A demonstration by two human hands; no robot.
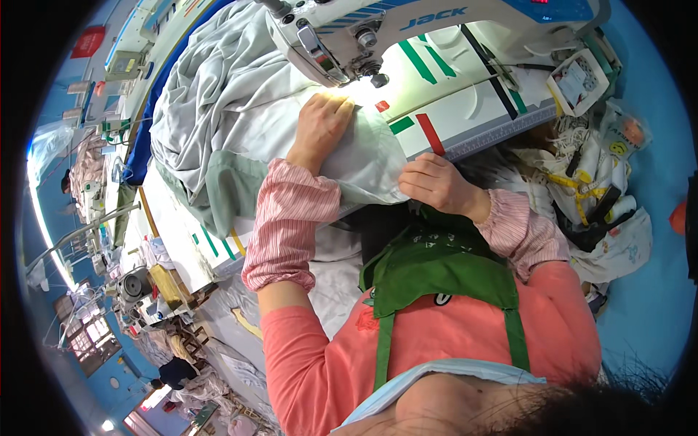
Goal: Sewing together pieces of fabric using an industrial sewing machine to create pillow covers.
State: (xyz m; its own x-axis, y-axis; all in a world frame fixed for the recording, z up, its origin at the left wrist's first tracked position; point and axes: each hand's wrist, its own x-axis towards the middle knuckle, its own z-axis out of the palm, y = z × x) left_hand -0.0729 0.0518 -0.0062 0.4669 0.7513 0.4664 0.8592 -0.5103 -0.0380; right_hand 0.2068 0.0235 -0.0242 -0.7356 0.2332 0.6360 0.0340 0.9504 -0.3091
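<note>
Nearest the camera are the person's pink top and green apron (436, 272), with striped sleeve covers on both forearms. Just beyond the apron, at the near edge of the table (182, 247), the right hand (436, 182) pinches the near fold of the pale grey-green fabric (363, 156); its fingers are curled narrow around the cloth edge. Farther in, the left hand (320, 123) lies flat and spread on top of the same fabric, palm down, fingertips almost at the needle of the sewing machine (349, 36).

The fabric drapes over the table's near edge in front of the machine, and the bulk of it is heaped to the left of the machine in loose folds. It looks thin, light and limp, so it will likely slide easily on the smooth table top and wrinkle or bunch if pushed from one spot. It is best held as it is now: one flat palm near the needle to keep it smooth, and a pinch on the trailing edge to keep it taut.

Right of the machine, past coloured tape marks (429, 134) on the table, sits a pile of cords and bags (589, 182). Far left of the machine, more work tables recede.
</note>
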